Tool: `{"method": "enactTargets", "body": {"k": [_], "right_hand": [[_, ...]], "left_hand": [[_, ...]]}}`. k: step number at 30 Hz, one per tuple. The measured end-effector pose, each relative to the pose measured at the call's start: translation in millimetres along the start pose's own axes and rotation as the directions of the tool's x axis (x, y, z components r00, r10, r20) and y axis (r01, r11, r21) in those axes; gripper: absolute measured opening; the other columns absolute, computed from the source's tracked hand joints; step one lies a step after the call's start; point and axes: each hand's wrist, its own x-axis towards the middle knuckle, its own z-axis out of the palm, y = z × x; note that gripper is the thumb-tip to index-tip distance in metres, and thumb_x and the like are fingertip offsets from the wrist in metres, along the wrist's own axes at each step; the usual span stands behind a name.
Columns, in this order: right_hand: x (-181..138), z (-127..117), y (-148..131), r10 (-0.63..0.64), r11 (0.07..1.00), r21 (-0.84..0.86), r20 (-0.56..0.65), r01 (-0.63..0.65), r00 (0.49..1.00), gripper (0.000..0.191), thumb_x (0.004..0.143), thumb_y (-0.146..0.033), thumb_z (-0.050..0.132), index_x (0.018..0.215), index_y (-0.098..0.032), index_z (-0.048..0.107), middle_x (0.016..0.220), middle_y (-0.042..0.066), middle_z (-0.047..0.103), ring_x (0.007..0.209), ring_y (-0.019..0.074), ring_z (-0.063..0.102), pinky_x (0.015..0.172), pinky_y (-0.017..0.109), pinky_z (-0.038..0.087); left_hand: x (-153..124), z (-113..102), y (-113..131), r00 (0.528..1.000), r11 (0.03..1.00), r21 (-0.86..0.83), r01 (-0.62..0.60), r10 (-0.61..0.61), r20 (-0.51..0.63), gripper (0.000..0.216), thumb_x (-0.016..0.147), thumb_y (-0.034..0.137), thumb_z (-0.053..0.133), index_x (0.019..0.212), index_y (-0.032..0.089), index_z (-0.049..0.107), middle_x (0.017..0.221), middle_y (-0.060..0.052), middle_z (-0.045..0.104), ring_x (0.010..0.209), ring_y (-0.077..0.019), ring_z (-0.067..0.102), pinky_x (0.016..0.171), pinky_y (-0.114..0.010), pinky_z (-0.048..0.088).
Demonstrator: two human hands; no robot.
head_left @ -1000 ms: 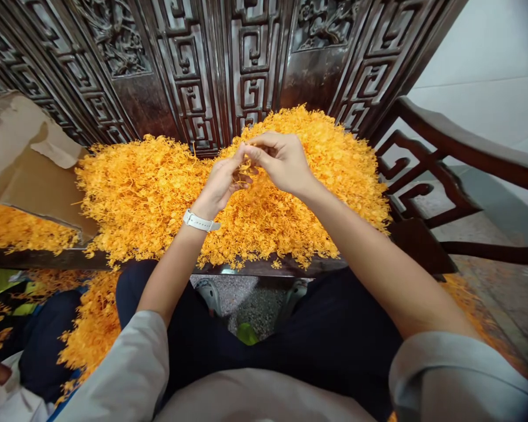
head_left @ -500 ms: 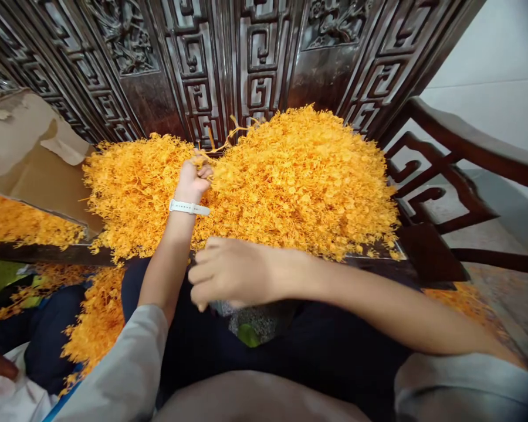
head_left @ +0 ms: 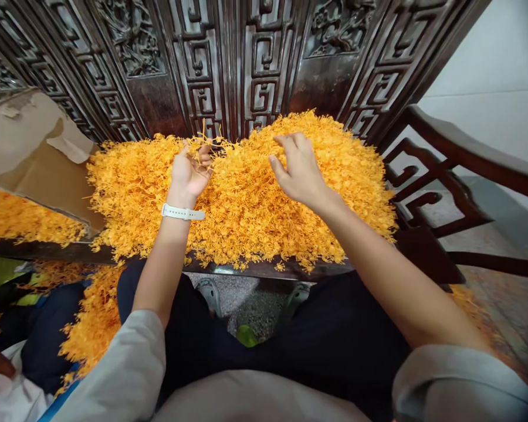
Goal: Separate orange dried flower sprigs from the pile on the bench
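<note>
A big heap of small orange plastic flower-like pieces [head_left: 255, 205] covers the dark wooden bench. At the heap's left part, my left hand [head_left: 189, 173], with a white watch band on its wrist, is palm up. Its fingers curl around an orange plastic sprig [head_left: 209, 142] with thin stems that stick out at the top. My right hand [head_left: 300, 170] hovers over or touches the right mound, back upward, thumb and fingers apart. Nothing shows in it.
A torn cardboard sheet [head_left: 39, 158] stands at the left, with more orange pieces beyond it. Behind the heap rises a carved wooden backrest [head_left: 229, 70], with an armrest [head_left: 479, 146] at the right. Another person's dark-clothed leg [head_left: 55, 328] is at lower left.
My right hand has moved from near my lap, forward and right, onto the right mound, and its fingers have spread. My left hand has shifted slightly and turned more palm up, still holding the sprig.
</note>
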Motion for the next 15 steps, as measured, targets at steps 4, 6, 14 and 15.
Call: {"method": "enactTargets", "body": {"k": [4,6,14,15], "right_hand": [[-2.3,13.3,-6.0,0.020,0.995,0.097,0.009,-0.020,1.000,0.033,0.102,-0.034,0.048,0.125,-0.021,0.068,0.121,0.016,0.063,0.125,0.0390,0.059,0.116,0.068,0.042],[3.5,15.6,1.0,0.045,0.994,0.103,-0.009,-0.044,0.999,0.031,0.097,-0.028,0.052,0.122,-0.020,0.070,0.123,0.016,0.059,0.126,0.0394,0.058,0.114,0.068,0.044],[10.6,-3.3,-5.2,0.122,0.986,0.112,0.011,-0.122,0.992,0.067,0.075,-0.017,0.067,0.141,-0.024,0.056,0.146,0.016,0.046,0.144,0.0379,0.041,0.123,0.064,0.039],[9.1,-4.2,-9.5,0.122,0.983,0.137,0.028,-0.124,0.992,0.070,0.076,-0.019,0.068,0.144,-0.024,0.052,0.150,0.016,0.045,0.146,0.0372,0.040,0.125,0.063,0.037]], "left_hand": [[-8.8,25.3,-5.6,0.998,0.995,0.089,-0.040,0.036,0.048,0.036,0.099,0.057,0.056,0.099,0.025,0.074,0.103,-0.010,0.079,0.079,-0.0165,0.069,0.064,-0.028,0.056],[-12.7,36.8,-9.0,0.998,0.997,0.053,-0.048,0.045,0.054,0.036,0.101,0.054,0.054,0.100,0.024,0.073,0.102,-0.010,0.079,0.088,-0.0181,0.072,0.067,-0.027,0.058],[-20.8,61.0,-25.1,0.999,0.991,-0.120,-0.050,0.052,0.012,0.026,0.102,0.035,0.048,0.088,0.022,0.066,0.110,-0.012,0.079,0.120,-0.0198,0.072,0.091,-0.027,0.064],[-22.3,63.9,-26.5,0.999,0.987,-0.151,-0.047,0.049,0.007,0.026,0.102,0.034,0.047,0.088,0.022,0.065,0.112,-0.012,0.079,0.122,-0.0197,0.072,0.094,-0.028,0.064]]}}
